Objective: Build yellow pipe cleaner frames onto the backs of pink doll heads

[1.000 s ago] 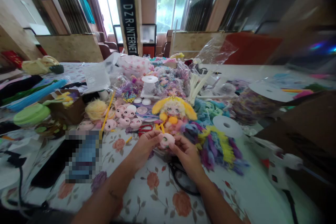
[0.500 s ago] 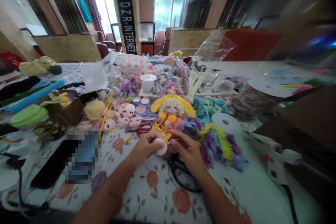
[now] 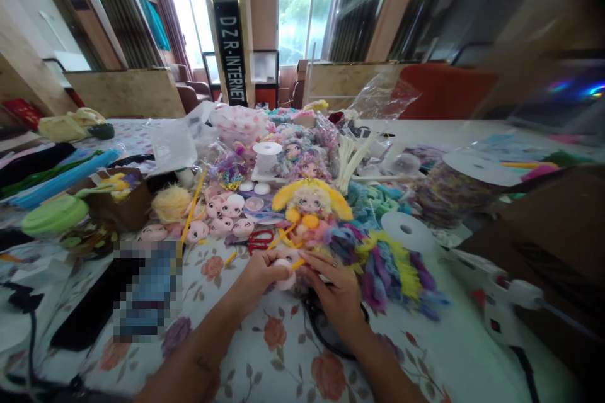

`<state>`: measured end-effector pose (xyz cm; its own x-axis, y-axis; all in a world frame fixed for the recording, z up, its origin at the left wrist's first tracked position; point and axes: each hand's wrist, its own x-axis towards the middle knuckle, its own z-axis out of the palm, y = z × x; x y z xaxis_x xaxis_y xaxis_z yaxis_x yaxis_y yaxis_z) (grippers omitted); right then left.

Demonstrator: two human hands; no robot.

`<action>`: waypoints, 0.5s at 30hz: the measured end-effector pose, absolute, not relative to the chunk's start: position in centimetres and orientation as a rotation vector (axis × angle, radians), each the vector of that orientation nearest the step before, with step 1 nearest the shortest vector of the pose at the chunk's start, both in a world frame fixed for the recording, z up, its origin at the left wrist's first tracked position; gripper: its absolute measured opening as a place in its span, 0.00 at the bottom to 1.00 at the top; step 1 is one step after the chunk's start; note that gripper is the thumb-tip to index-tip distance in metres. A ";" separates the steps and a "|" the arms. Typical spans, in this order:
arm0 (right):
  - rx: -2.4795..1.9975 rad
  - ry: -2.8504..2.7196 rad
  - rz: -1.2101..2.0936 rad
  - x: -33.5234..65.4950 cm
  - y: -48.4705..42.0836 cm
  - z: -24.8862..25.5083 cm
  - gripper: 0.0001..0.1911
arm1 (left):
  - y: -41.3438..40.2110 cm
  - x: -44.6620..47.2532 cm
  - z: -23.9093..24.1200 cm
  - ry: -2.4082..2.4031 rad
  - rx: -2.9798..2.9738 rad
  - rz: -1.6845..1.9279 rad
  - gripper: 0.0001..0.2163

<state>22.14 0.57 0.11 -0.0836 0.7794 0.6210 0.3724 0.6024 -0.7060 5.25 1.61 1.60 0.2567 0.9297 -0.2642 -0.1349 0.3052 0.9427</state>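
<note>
My left hand is closed around a small pink doll head, held just above the flowered tablecloth. My right hand pinches a short yellow fuzzy stem against the head's right side. Just behind my hands lies a doll with yellow hair and red scissors. Black scissors lie under my right wrist.
Several bare pink doll heads lie at centre left. Multicoloured yarn and a white spool sit to the right, with a white glue gun beyond. A phone, green lid and blue stems are on the left.
The doll head has turned from facing up to showing its plain back in my left hand. My right hand has brought a yellow stem against it. Both hands sank slightly.
</note>
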 end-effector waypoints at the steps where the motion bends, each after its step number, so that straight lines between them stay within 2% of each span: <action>1: -0.946 -1.703 0.396 22.1 0.4 0.2 0.12 | 1.6 5.3 1.7 1.052 0.983 0.897 0.07; 4: -0.860 -1.766 0.275 21.9 0.1 0.4 0.10 | 1.8 5.3 1.8 1.114 1.023 0.877 0.07; 7: -0.732 -1.855 0.222 21.8 0.0 0.6 0.12 | 2.0 5.2 1.7 1.147 1.112 0.831 0.08; 15: -0.841 -1.921 0.311 21.7 0.3 0.6 0.07 | 2.1 4.4 1.6 1.168 1.167 0.742 0.09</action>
<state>21.66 0.33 0.57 -0.2826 0.6722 0.6843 0.4220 0.7278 -0.5406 4.41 2.09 1.64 0.2773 0.9127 -0.3002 0.1167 0.2781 0.9534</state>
